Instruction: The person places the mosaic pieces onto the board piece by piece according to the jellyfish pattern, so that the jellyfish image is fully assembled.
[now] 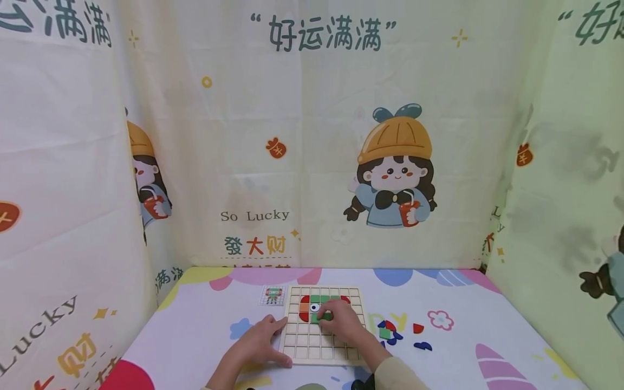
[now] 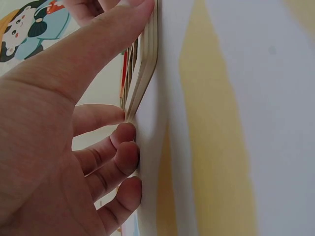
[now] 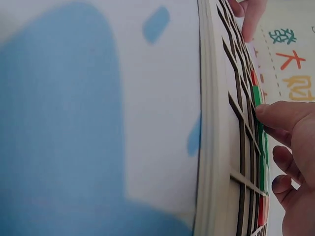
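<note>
A wooden grid board (image 1: 299, 355) lies on the table, with red, orange and green tiles in its upper cells. A white tile with a black eye dot (image 1: 314, 307) sits among them. My left hand (image 1: 260, 340) holds the board's near left corner, thumb on the near edge and index finger at the left edge; the left wrist view shows the thumb (image 2: 93, 54) against the board's side. Over the cells, my right hand (image 1: 341, 322) has its thumb and index finger together at a green tile (image 1: 314, 318), which the fingertips partly hide. The right wrist view shows the thumb (image 3: 280, 114) touching green.
Right of the board lies a small pile of loose blue, red and green pieces (image 1: 385, 333). A red piece (image 1: 418, 328) and a dark blue piece (image 1: 423, 346) lie farther right. A pattern card (image 1: 273, 296) is at the board's upper left. Printed cloth walls (image 1: 312, 162) enclose the table.
</note>
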Tool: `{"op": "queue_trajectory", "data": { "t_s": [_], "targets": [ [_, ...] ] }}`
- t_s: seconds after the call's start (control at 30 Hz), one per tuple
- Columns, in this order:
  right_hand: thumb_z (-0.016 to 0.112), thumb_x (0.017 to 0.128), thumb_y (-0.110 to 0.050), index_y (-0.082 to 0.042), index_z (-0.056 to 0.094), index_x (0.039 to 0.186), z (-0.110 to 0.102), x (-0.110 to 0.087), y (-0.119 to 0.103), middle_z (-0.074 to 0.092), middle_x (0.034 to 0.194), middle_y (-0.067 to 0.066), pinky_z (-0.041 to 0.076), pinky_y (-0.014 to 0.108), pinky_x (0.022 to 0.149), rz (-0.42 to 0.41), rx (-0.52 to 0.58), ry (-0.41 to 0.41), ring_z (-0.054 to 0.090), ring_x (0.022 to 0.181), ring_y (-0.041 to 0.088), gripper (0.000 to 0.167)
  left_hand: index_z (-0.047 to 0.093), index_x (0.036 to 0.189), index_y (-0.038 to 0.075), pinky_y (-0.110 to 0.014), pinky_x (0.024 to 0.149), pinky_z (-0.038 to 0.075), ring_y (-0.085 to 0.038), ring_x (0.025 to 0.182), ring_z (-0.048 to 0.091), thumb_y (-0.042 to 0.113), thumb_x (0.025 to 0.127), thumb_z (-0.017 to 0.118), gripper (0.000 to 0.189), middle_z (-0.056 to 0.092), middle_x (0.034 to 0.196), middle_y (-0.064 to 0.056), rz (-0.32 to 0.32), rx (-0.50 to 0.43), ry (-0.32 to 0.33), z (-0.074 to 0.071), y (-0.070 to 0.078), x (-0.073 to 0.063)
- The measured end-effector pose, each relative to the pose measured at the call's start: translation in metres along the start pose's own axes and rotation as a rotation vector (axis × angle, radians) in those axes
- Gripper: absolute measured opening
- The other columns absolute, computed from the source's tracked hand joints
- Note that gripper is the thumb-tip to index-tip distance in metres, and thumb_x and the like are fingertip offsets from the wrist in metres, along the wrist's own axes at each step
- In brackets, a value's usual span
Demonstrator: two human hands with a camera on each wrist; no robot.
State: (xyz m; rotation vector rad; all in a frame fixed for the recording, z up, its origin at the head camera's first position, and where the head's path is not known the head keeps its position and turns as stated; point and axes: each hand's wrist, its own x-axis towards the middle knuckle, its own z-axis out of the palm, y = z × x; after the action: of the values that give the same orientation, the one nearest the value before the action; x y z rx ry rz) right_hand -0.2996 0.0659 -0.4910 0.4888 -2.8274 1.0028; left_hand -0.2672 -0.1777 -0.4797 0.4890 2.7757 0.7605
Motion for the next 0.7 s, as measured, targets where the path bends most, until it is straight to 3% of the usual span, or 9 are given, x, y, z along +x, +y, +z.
{"op": "queue_trajectory", "data": {
  "t_s": [0.27, 0.7],
  "targets": [
    [0.076, 0.082, -0.018, -0.021, 0.076, 0.084, 0.003, 0.004, -0.006, 0.066, 0.114, 0.000, 0.051, 0.043, 0.091, 0.040, -0.016, -0.005, 0.058, 0.105, 0.020, 0.003, 0.047, 0.144, 0.015, -0.036, 0.074, 0.040, -0.019, 0.090, 0.047, 0.057, 0.059, 0.085, 0.102, 0.046, 0.101, -0.003, -0.007, -0.012, -0.002, -0.002, 0.000, -0.001],
    [0.075, 0.083, -0.014, -0.021, 0.076, 0.079, 0.004, 0.007, -0.010, 0.066, 0.101, -0.004, 0.051, 0.037, 0.083, 0.037, 0.022, 0.005, 0.055, 0.096, 0.016, 0.008, 0.047, 0.144, 0.014, -0.036, 0.074, 0.040, -0.019, 0.089, 0.047, 0.054, 0.060, 0.085, 0.100, 0.046, 0.100, -0.003, 0.005, -0.012, -0.005, -0.003, 0.002, -0.002]
  ]
}}
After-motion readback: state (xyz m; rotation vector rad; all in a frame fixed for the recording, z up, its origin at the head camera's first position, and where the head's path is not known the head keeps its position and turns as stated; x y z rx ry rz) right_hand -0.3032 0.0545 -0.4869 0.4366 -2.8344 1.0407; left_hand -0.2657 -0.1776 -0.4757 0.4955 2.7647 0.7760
